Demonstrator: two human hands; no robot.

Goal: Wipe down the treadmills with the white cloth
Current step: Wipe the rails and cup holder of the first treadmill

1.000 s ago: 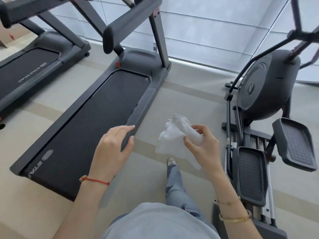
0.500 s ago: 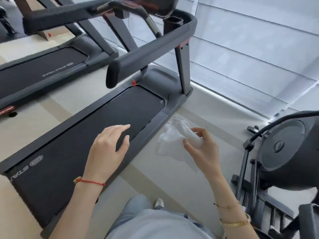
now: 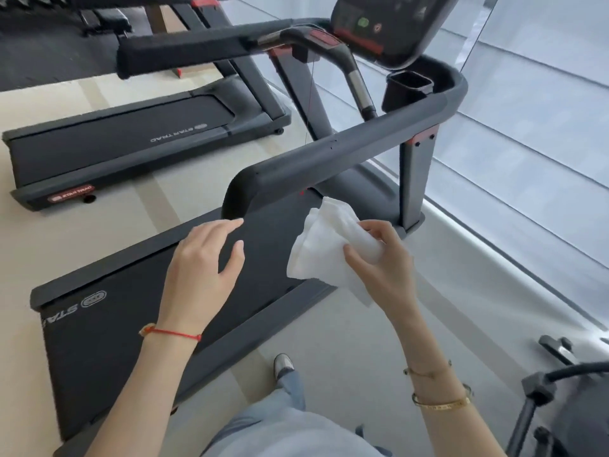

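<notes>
Pinched between thumb and fingers, the cloth (image 3: 329, 245) sits bunched up in the right hand (image 3: 382, 262). One loose corner hangs down below the hand. The left hand (image 3: 201, 272) holds nothing; its fingers are spread a little and it floats above the belt (image 3: 138, 311) of the near treadmill (image 3: 250, 328).

The cloth is in the air, just below the rail (image 3: 342, 153) and near its round end. It does not touch the rail or the belt yet, so the wiping of this machine looks like it is about to start.

To do this well, I think the hand should open the cloth out flatter first. A flat cloth cleans more at once than a ball. Then wrap it over the rail and slide along it, since the rail is round and thick. The empty hand could steady the rail.

The cloth looks white, soft and wrinkly, and seems thin. The rail looks dark grey and a bit dull, like foam or rubber. The belt is black and rough, with pale letters on it. Another treadmill (image 3: 131, 140) waits well apart on the left. The console (image 3: 385, 24) up top looks smooth and shiny.
</notes>
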